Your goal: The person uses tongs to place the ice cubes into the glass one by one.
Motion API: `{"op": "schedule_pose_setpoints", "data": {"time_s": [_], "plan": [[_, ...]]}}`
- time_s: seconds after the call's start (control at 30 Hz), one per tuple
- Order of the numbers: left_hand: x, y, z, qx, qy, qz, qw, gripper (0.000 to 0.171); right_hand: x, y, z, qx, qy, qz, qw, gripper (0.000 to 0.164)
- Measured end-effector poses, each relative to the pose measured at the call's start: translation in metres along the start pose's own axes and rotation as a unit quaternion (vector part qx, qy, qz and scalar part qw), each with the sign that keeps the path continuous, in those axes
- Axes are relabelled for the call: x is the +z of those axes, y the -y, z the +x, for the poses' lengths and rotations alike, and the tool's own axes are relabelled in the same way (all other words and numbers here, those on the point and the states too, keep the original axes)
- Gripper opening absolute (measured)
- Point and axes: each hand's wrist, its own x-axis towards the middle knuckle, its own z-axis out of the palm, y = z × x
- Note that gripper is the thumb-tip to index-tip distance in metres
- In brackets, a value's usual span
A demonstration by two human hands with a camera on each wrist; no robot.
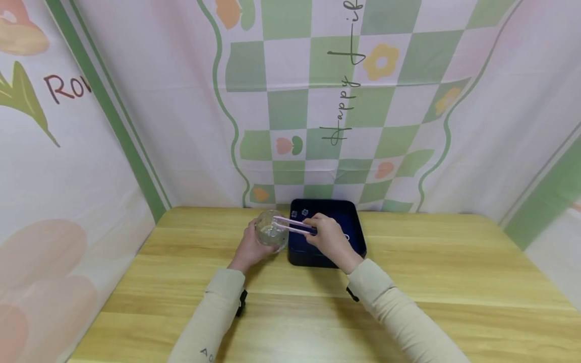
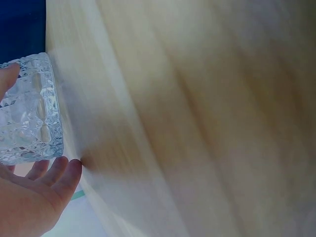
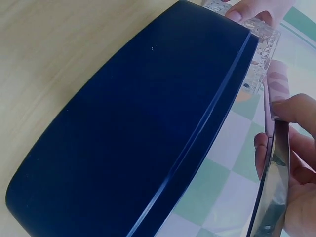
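Observation:
A clear, faceted glass [image 1: 271, 242] stands at the left side of a dark blue tray [image 1: 313, 259]. My left hand [image 1: 252, 247] holds it, thumb on one side and fingers on the other, as the left wrist view shows on the cut-glass wall [image 2: 29, 116]. My right hand [image 1: 333, 241] grips tongs [image 1: 297, 222] with pink arms over the tray. Their tips reach the glass's mouth; whether they pinch something there is too small to tell. In the right wrist view, the tongs' shiny metal handle [image 3: 277, 182] lies between thumb and fingers.
Two small clear pieces [image 1: 305, 212] lie in the tray's far left corner. A small white ring shape shows beside my right wrist. The wooden table [image 1: 436, 292] meets a printed green-and-white checked cloth [image 1: 290, 111] behind the tray.

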Motion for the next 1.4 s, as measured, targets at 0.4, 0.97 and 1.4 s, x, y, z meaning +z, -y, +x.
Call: {"op": "schedule_pose_setpoints", "data": {"time_s": [0.4, 0.97, 1.4], "plan": [[-0.001, 0.000, 0.000, -0.010, 0.002, 0.011, 0.9999, 0.098, -0.004, -0.001, 0.004, 0.010, -0.008, 0.000, 1.000, 0.033], [-0.001, 0.000, 0.000, -0.013, 0.001, 0.011, 0.9999, 0.098, -0.008, -0.031, 0.022, 0.084, -0.049, -0.062, 0.993, 0.037], [-0.001, -0.002, -0.002, -0.008, 0.003, 0.011, 0.9999, 0.096, 0.003, -0.055, 0.022, 0.106, -0.012, -0.105, 0.989, 0.033]]}}
